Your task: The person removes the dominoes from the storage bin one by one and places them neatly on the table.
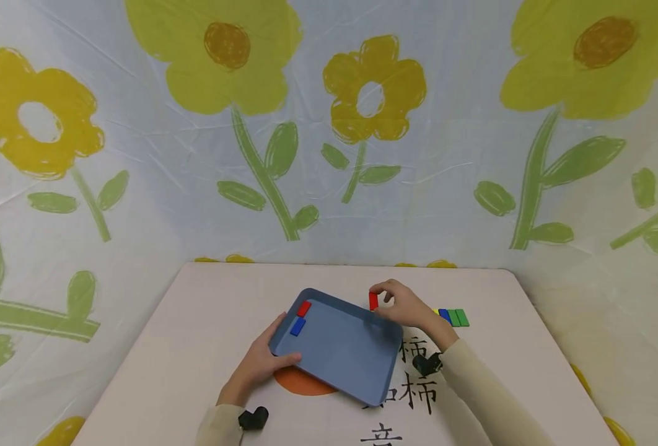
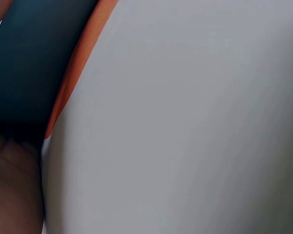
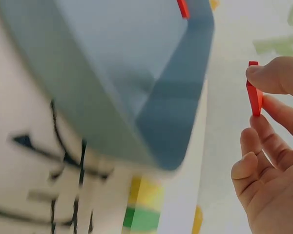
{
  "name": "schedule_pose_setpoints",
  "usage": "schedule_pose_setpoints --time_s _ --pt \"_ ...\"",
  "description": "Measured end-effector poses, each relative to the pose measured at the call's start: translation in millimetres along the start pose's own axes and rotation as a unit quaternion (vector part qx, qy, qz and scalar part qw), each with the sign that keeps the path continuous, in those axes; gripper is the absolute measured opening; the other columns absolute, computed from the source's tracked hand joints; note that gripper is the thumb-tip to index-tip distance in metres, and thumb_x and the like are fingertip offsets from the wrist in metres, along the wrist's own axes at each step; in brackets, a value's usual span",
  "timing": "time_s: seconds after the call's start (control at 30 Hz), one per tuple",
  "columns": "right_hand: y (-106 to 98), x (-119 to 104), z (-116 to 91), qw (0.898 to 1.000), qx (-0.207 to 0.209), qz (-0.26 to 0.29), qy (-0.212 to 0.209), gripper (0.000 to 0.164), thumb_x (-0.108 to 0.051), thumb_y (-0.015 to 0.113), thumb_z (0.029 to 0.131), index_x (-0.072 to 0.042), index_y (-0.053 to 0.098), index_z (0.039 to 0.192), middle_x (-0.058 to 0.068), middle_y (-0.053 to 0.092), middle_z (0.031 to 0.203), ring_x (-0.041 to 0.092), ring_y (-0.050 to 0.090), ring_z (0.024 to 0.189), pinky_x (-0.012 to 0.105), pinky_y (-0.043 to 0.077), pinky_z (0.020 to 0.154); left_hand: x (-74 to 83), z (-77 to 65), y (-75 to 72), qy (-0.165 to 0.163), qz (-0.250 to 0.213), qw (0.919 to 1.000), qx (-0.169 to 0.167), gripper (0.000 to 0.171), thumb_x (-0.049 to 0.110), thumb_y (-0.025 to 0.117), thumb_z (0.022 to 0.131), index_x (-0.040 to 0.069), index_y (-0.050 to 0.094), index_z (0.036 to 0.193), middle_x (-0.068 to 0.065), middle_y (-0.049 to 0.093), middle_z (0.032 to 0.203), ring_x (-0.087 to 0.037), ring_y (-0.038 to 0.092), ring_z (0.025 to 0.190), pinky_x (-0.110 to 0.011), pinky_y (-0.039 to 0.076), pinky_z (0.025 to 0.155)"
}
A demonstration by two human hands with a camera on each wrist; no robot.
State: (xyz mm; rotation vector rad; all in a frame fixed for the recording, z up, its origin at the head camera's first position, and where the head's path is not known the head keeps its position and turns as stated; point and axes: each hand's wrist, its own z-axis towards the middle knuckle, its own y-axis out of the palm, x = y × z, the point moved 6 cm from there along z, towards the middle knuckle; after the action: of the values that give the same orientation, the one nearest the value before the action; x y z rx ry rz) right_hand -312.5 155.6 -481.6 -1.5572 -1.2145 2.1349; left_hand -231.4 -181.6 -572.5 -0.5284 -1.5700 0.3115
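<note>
A blue-grey tray (image 1: pixel 342 353) lies at an angle over the printed table covering. My left hand (image 1: pixel 259 359) grips its left side, the thumb over the rim; the left wrist view hides most of those fingers. Inside the tray, near its left end, a red tile (image 1: pixel 303 308) lies just beyond a blue tile (image 1: pixel 298 326). Past the tray's far right rim, my right hand (image 1: pixel 409 305) pinches another red tile (image 3: pixel 254 100) between thumb and fingertips, holding it upright. Right of that wrist lies a row of yellow, blue and green tiles (image 1: pixel 458 318).
The pale table (image 1: pixel 195 347) carries black printed characters (image 1: pixel 418 393) and an orange printed shape (image 1: pixel 307 383), partly under the tray. A flower-patterned curtain (image 1: pixel 440 186) encloses the back and sides. Black heart-shaped pieces (image 1: pixel 253 419) sit at both wrists.
</note>
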Motion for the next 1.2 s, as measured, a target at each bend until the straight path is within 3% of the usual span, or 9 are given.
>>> schedule_pose_setpoints --time_s 0.3,0.63,0.93,1.2 --pt "-35 34 -38 0.999 0.04 -0.029 0.011 0.042 -0.011 0.076 0.09 0.0 0.067 0.129 0.018 0.064 0.124 0.03 0.061 0.094 0.033 0.049 0.068 -0.7 -0.1 0.4 0.005 0.005 1.0 0.002 0.106 0.047 0.088 0.078 0.031 0.028 0.164 -0.007 0.034 0.167 -0.039 0.036 0.151 -0.067 0.031 0.119" --pt "-65 84 -68 0.992 0.063 -0.061 0.095 0.044 -0.01 0.076 0.087 0.001 0.067 0.129 0.021 0.063 0.12 0.03 0.062 0.096 0.034 0.052 0.072 -2.7 -0.3 1.7 -0.002 -0.005 1.0 0.001 0.107 0.048 0.089 0.076 0.034 0.029 0.163 -0.005 0.035 0.167 -0.037 0.037 0.151 -0.067 0.031 0.119" --pt "-80 121 -91 0.985 0.059 -0.054 0.15 0.047 -0.008 0.073 0.087 0.004 0.064 0.131 0.029 0.06 0.129 0.04 0.063 0.105 0.046 0.058 0.08 -2.5 -0.8 0.1 -0.001 -0.012 0.9999 -0.004 0.105 0.044 0.088 0.079 0.032 0.027 0.164 -0.007 0.033 0.168 -0.039 0.035 0.152 -0.067 0.03 0.119" --pt "-88 147 -109 0.981 0.062 -0.061 0.176 0.049 0.001 0.065 0.081 0.009 0.063 0.129 0.033 0.058 0.127 0.037 0.062 0.1 0.045 0.06 0.079 -2.0 -3.0 0.8 -0.005 -0.017 0.9998 -0.002 0.104 0.044 0.089 0.078 0.033 0.03 0.163 -0.006 0.036 0.166 -0.037 0.038 0.15 -0.067 0.032 0.118"
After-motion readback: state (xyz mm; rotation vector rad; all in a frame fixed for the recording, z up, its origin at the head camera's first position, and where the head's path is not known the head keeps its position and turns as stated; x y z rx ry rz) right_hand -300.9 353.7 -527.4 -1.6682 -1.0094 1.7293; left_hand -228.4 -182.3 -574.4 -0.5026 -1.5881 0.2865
